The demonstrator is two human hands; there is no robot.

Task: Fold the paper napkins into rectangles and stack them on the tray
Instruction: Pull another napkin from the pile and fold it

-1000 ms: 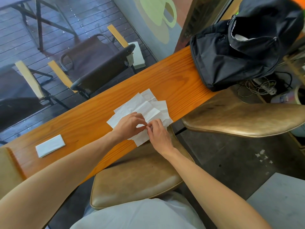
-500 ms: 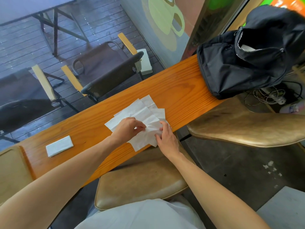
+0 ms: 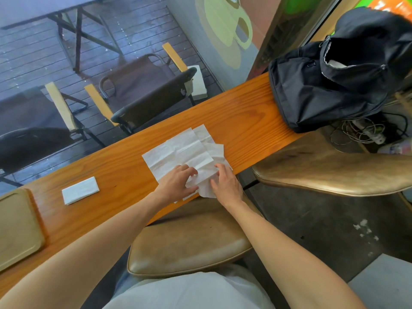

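Observation:
Several unfolded white paper napkins [image 3: 182, 150] lie overlapping on the orange wooden counter [image 3: 245, 121]. My left hand [image 3: 176, 185] presses on the near edge of the pile, fingers bent over the top napkin. My right hand [image 3: 226, 184] lies just to its right, pinching the napkin's near right corner where the paper hangs over the counter edge. One napkin folded into a rectangle [image 3: 80, 190] rests on the counter to the left. A beige tray [image 3: 17, 228] sits at the far left end, with nothing on the part I see.
A black backpack [image 3: 330, 85] fills the counter's right end, with cables [image 3: 361, 132] beneath it. Two tan padded stools [image 3: 189, 244] [image 3: 334, 170] stand on my side of the counter. Beyond the glass are dark folding chairs [image 3: 142, 94] on decking.
The top napkin has been spread open and flatter across the pile. My hands have moved apart, from touching fingertips to either side of its near edge.

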